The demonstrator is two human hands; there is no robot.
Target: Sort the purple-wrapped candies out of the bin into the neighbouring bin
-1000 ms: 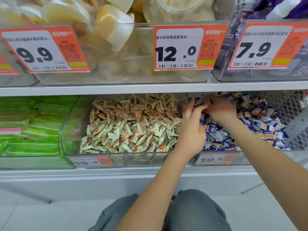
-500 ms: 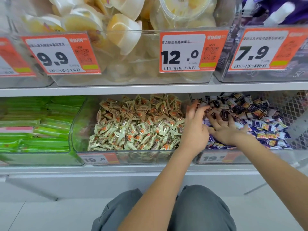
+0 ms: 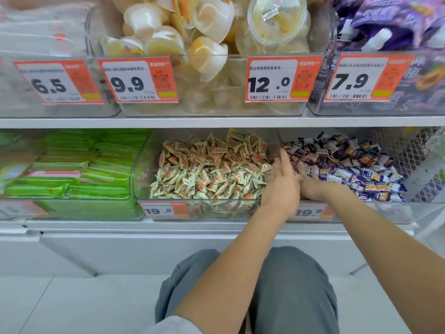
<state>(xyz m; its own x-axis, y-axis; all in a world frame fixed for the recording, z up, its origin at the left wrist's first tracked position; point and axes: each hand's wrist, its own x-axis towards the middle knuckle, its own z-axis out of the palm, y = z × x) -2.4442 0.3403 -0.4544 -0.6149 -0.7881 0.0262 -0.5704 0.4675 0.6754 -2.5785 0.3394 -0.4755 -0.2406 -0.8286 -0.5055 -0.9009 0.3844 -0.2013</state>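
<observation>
Lower shelf (image 3: pixel 216 225) carries three clear bins side by side. The middle bin (image 3: pixel 144 165) holds cream-and-orange wrapped candies (image 3: pixel 207 172); the right bin (image 3: pixel 390 210) holds the purple-wrapped candies (image 3: pixel 342 165), piled across its whole width with some orange-marked wrappers mixed in. The left hand (image 3: pixel 280 186) stands edge-up at the divide between these two bins, fingers straight and together, pointing toward the back, gripping nothing visible. The right hand (image 3: pixel 310 189) lies low in the front left corner of the right bin, touching the purple candies; the left hand hides most of it, so its grip cannot be determined. The left bin (image 3: pixel 96 208) holds green packets (image 3: pixel 72 174). Upper shelf bins hold jelly cups (image 3: pixel 207 25) and purple pouches (image 3: pixel 385 18), with price tags (image 3: pixel 277 79) on their fronts.
</observation>
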